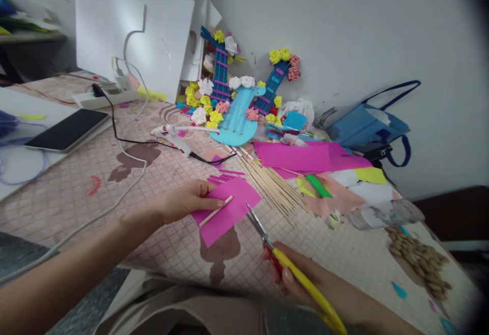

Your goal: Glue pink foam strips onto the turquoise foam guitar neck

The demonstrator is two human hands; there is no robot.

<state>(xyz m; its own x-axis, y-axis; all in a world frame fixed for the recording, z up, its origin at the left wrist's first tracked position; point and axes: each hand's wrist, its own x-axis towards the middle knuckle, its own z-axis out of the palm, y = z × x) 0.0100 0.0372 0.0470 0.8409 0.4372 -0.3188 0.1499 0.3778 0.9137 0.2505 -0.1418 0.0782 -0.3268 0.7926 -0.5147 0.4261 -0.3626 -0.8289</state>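
Observation:
My left hand [194, 200] pinches a piece of magenta paper [229, 218] and presses a short wooden stick [216, 212] flat against it with the thumb. Several thin magenta strips [225, 176] lie just beyond the paper. My right hand [284, 269] is wrapped round a pair of scissors [267, 238] with yellow and red on the handles. The blade tips point at the paper's right edge, and the blades look nearly closed. Past the paper, a bundle of wooden skewers [275, 182] is spread on the table.
Paper guitars [239, 116] with paper flowers lean by the wall. A glue gun [173, 136] with a cable lies at centre-left, near a phone [71, 129] and power strip [103, 98]. To the right are magenta sheets [301, 156], a clear jar [389, 215], nuts [418, 261] and a blue bag [369, 126].

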